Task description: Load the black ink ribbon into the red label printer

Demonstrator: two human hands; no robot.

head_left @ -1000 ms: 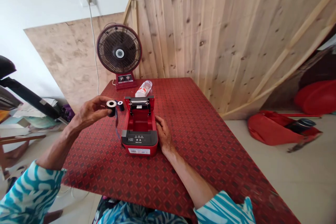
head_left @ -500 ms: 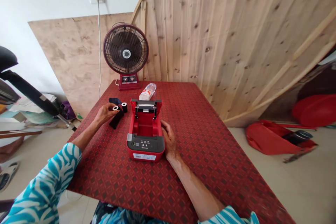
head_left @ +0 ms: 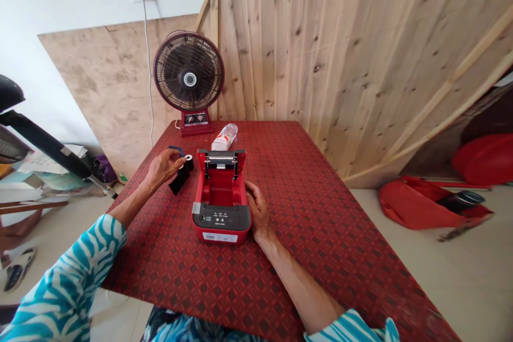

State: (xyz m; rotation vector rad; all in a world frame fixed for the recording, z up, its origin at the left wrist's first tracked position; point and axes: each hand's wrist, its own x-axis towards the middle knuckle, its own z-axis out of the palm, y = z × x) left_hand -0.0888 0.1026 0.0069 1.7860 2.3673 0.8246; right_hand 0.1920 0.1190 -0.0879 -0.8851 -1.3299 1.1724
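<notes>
A red and dark-grey label printer stands on the table with its lid raised and its paper bay showing bare red inside. My right hand rests against the printer's right side, fingers curled round its edge. Left of the printer, my left hand hovers with fingers apart over small black rolls with white cores. One black roll stands upright just beyond my fingertips. Another roll is mostly covered by the fingers, by a flat black piece. A dark blue item lies partly hidden behind the hand.
A clear plastic bottle lies behind the printer. At the table's back left stands a dark red fan, near a wooden panel wall. The table has a red patterned cover. A red bag sits off to the right.
My left hand has come off the nearer roll and shifted slightly right, its fingertips now by the farther roll. My right hand stays at the printer. The view has shifted a little.
</notes>
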